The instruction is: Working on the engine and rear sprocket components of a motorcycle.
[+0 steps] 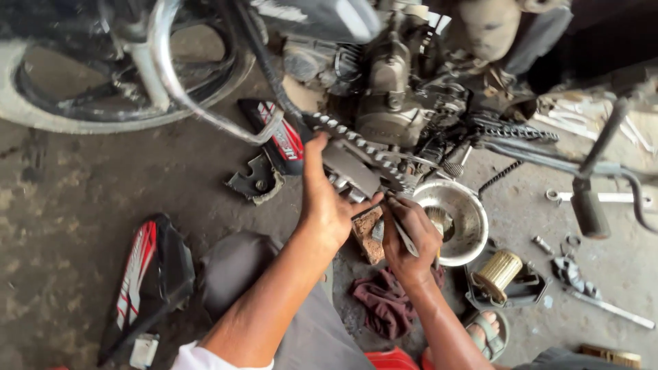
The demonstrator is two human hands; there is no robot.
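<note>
Grey trouser cloth over the person's knee (236,270) sits closest to the lens, both bare forearms reaching out past it toward the motorcycle (384,89); that machine fills the top of the view, its engine exposed, a tyre (41,113) at the upper left and a chrome guard bar (171,82) curving down in front of it; a drive chain (356,144) runs slantwise across the engine's lower side, and the left hand (325,205) lies against it, thumb pointing up along the chain and fingers curled round the metal beneath, gripping; the right hand (410,240) is closed round a slim metal tool (404,236), its tip just beside the left hand's fingers, with a rough brown block (368,233) just below the two hands; a black side panel with red and white stripes (147,281) lies on the concrete floor (82,199) at the left, a second one (281,137) under the guard bar; just right of the right hand stands a round steel bowl (473,212), shiny inside, holding a small metal part near its left rim, though what part is too blurred to tell; below it a black tray (517,291) holds a yellow pleated cylindrical filter (498,273); a dark red rag (384,301) lies under the right wrist; loose bolts and a wrench (610,308) are scattered at the right.
</note>
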